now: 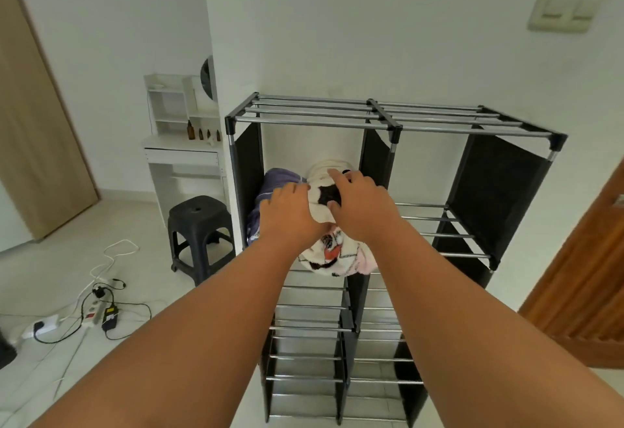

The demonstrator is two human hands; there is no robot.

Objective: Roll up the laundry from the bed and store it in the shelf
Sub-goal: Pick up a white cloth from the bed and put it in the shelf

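Observation:
A black shelf (381,121) with metal rods and fabric side panels stands against the white wall. In its upper left compartment lies a rolled white cloth with black and red cartoon print (332,257), its near end sticking out over the front rods. Both hands press on the top of this roll: my left hand (288,213) on its left side, my right hand (361,203) on its right side, fingers spread over the cloth. A rolled purple cloth (270,184) lies beside it on the left, partly hidden by my left hand.
A black plastic stool (199,225) stands left of the shelf. Behind it is a white dresser (182,150) with small brown bottles. A power strip and cables (98,309) lie on the tiled floor at left. A wooden door (587,275) is at right.

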